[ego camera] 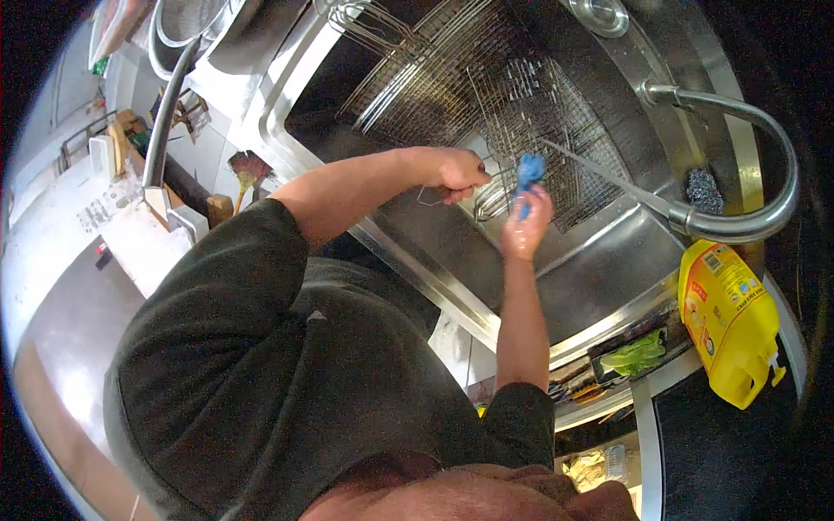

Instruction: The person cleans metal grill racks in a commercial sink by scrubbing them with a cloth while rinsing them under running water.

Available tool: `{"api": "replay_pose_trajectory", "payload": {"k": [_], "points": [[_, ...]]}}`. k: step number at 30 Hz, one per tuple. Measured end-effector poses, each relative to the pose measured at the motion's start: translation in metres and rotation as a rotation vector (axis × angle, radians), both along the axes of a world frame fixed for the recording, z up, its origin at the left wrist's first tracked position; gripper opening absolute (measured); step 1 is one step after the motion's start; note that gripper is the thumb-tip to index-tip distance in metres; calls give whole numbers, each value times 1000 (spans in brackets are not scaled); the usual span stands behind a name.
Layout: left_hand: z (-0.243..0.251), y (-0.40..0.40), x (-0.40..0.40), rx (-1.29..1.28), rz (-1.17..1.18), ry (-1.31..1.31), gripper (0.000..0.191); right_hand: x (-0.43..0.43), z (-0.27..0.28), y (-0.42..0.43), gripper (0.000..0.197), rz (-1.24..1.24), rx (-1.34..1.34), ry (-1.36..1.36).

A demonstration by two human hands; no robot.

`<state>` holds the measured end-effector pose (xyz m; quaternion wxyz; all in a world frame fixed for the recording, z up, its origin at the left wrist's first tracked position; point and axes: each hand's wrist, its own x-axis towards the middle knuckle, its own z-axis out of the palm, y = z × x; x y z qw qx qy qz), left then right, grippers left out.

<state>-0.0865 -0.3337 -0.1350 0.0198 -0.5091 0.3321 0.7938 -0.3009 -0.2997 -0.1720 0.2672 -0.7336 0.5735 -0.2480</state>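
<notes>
My left hand [464,176] is closed around the wire handle [429,197] of a metal wire grill rack [495,140] over the sink. A bright blue scrubber or cloth [532,169] is in my right hand [529,221], up against the rack's wires. Its exact kind is blurred. Water [599,170] streams from the curved metal tap [775,163] and strikes the wires close to the blue thing. Several more wire grill racks [417,84] lie stacked in the stainless steel sink [430,241], beyond my hands.
A yellow plastic jug [730,319] lies at the sink's right side, below a steel wool scourer [705,191]. Green leaves [633,355] rest on a ledge at the near right. On the left are a broom [247,176] and a metal pan with a long handle [171,111].
</notes>
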Motion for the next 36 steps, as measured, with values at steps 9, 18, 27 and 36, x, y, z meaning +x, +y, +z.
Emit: {"api": "replay_pose_trajectory", "payload": {"k": [9, 18, 27, 36], "points": [[102, -11, 38, -386, -656, -105, 37, -177, -18, -39, 33, -514, 190, 36], [167, -21, 14, -765, -694, -478, 28, -168, 175, -44, 45, -552, 84, -334], [-50, 4, -10, -622, -735, -325, 31, -93, 32, -99, 56, -597, 432, -324], [-93, 14, -33, -442, -425, 114, 52, -12, -82, -109, 46, -336, 73, 112]]}}
